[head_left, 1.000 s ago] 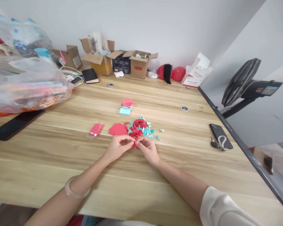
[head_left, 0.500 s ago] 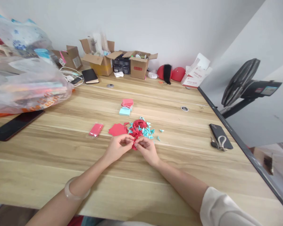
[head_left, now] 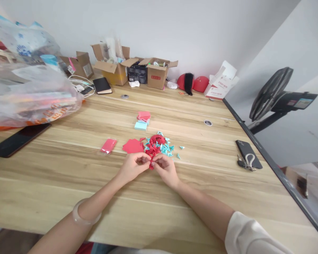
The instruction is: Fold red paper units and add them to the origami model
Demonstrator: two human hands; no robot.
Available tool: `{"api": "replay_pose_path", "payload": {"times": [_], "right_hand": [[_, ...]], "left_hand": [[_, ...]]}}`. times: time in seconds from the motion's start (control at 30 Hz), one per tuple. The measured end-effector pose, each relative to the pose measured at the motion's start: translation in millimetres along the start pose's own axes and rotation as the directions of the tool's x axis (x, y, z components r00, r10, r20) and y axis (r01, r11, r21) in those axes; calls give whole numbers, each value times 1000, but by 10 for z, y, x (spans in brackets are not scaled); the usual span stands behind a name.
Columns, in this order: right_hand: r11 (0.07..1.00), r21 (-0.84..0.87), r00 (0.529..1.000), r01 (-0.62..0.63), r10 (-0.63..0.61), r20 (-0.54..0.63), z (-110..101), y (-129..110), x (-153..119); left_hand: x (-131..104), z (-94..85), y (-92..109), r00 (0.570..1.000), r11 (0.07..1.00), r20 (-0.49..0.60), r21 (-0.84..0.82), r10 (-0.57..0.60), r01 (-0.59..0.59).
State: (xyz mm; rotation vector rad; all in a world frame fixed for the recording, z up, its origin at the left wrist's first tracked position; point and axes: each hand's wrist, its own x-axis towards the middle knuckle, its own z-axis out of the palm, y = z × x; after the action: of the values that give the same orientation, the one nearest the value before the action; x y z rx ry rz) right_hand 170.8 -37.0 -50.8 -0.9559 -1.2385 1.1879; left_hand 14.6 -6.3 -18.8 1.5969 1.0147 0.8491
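Between the fingertips of my left hand (head_left: 134,165) and my right hand (head_left: 166,170) is a small piece of red folded paper (head_left: 151,165); both hands pinch it, and the fingers partly hide it. Just beyond them lies a heap of small folded paper triangles, red ones (head_left: 153,150) and light blue ones (head_left: 166,150). A red ring of folded paper (head_left: 157,139) sits at the back of this heap. Flat red paper sheets (head_left: 133,146) are spread to its left. Two blue triangles lie apart on the right.
A wrapped red paper pack (head_left: 108,145) lies left, and red and blue paper stacks (head_left: 143,120) lie farther back. Cardboard boxes (head_left: 157,77) line the wall. Plastic bags (head_left: 31,95) fill the left side. A phone (head_left: 248,154) with keys is right, near a fan (head_left: 271,93).
Both hands stay together at the red folded paper, with only slight finger movement. The whole view has shifted very slightly.
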Motion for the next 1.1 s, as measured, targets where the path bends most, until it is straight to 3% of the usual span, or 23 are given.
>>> {"api": "replay_pose_path", "payload": {"times": [0.23,0.43,0.83,1.1], "right_hand": [[975,-186,992,123,-126,-1,-40,34,-53],[961,-232,988,154,-155,13,-54,30,-35],[985,-141,995,100,-102,-5,-46,27,-37],[998,31,998,-51,50,33,-23,-34,10]], "left_hand": [[-2,-11,40,1000,999,-4,-27,24,-24],[-4,-2,31,1000,994,0,-105,-8,8],[12,-9,28,998,980,5,-187,-64,63],[-12,-22,70,999,998,29,-60,27,-25]]}}
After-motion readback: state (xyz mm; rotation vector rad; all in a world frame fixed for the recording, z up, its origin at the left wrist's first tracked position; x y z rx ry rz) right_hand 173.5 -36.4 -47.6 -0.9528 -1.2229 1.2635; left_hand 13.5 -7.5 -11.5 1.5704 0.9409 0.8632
